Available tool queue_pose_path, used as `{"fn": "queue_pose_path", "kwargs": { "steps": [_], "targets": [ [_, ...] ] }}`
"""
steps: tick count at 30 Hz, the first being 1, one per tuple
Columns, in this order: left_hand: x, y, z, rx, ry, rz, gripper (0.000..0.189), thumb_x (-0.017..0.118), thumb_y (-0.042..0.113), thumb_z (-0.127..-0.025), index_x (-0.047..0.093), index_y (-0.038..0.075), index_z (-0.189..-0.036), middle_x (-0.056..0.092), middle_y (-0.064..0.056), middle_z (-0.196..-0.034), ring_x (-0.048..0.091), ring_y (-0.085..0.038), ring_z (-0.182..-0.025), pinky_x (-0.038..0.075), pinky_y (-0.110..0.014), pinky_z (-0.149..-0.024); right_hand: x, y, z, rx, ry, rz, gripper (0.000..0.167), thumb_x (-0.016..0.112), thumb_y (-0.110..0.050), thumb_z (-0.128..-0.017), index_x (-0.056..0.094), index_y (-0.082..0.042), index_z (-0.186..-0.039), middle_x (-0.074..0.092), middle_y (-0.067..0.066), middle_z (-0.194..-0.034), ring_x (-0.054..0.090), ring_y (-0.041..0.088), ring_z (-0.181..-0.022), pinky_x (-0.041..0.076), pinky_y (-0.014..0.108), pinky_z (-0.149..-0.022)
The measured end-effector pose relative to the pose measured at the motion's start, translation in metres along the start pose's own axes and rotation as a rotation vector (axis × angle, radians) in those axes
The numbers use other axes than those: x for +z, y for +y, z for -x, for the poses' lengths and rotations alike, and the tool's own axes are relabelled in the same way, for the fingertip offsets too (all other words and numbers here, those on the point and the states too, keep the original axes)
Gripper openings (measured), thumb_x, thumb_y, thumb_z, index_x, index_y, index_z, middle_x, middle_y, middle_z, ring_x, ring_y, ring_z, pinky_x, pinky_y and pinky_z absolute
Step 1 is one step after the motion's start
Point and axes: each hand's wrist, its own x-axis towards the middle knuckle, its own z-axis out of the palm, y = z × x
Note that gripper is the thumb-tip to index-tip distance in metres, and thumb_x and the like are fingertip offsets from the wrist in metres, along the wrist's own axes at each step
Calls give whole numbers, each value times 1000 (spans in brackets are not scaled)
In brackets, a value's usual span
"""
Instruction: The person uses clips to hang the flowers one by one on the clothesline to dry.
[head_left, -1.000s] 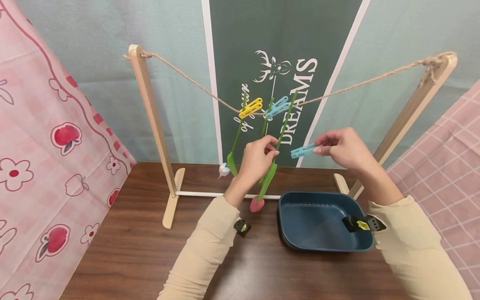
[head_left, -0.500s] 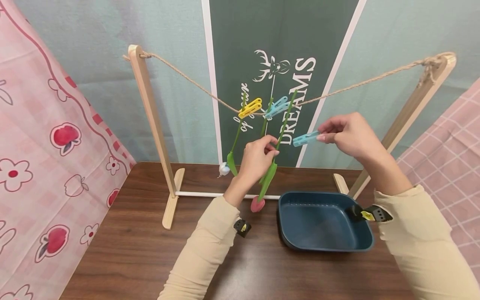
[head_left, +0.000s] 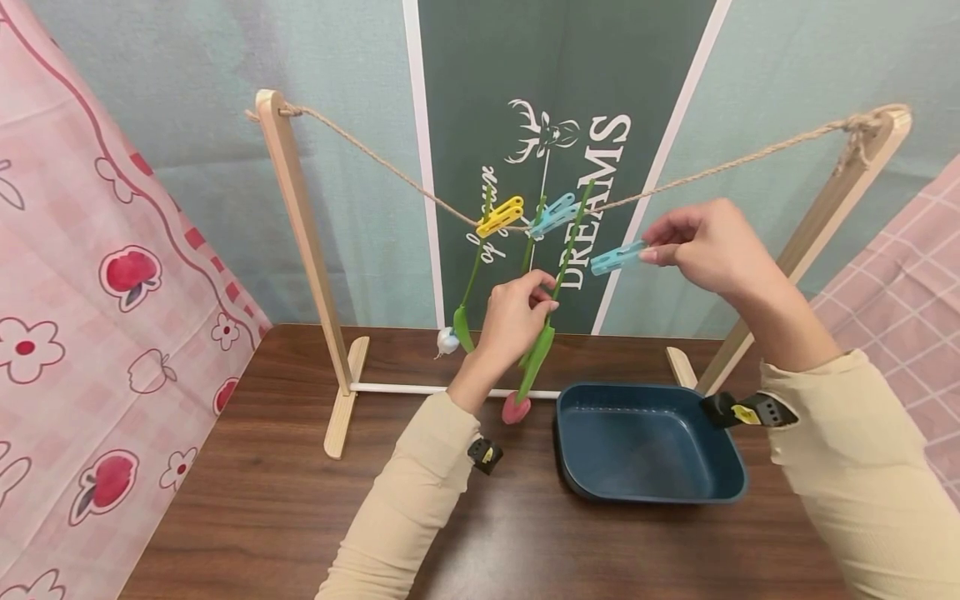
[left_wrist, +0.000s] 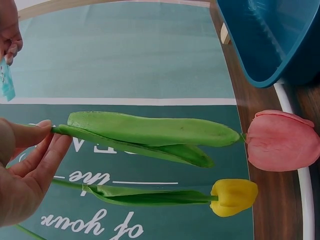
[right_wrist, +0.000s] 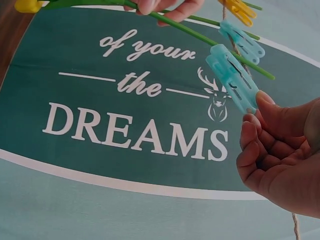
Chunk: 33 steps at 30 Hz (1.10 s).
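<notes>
My left hand (head_left: 517,317) pinches the green stem of a pink tulip (left_wrist: 282,140), which hangs flower-down with its stem top near the rope (head_left: 375,158). Between thumb and fingers of my right hand (head_left: 705,246) is a light blue clothespin (head_left: 617,257), held right of that stem. In the right wrist view this clothespin overlaps the stem. A yellow clothespin (head_left: 500,217) and a second blue clothespin (head_left: 553,215) sit on the rope. From the yellow one hangs a white flower (head_left: 447,341); a yellow tulip (left_wrist: 234,197) hangs behind my left hand, its bloom hidden in the head view.
The rope runs between a left wooden post (head_left: 303,242) and a right wooden post (head_left: 847,192). A white rod (head_left: 405,389) joins their feet. A dark blue basin (head_left: 648,492) stands on the brown table (head_left: 285,517) at right, below my right hand.
My right hand has moved up and slightly right with the blue clothespin, nearer the rope's height. The left hand and the pink tulip have stayed in place.
</notes>
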Motion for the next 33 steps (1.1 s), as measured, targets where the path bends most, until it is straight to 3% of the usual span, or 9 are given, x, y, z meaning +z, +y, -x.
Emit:
{"fn": "queue_pose_path", "kwargs": {
  "steps": [17,33],
  "targets": [
    [1,1,-3,-17,-2,-4,16,66,8,-83,64,9,-99,65,0,-78,58,-11,-70,44,-25,-66,-14,-13,-13,-27,44,10,18,69,-6,-80,66,6,-92,59,-5,-64,47,10,-59,33,23,-53],
    [1,2,-6,-25,3,-5,16,66,9,-83,64,8,-99,65,-1,-78,58,-12,-70,44,-26,-67,-24,-25,-23,6,91,20,21,69,-10,-81,66,5,-95,58,-13,-63,48,8,-61,35,23,-54]
  ]
}}
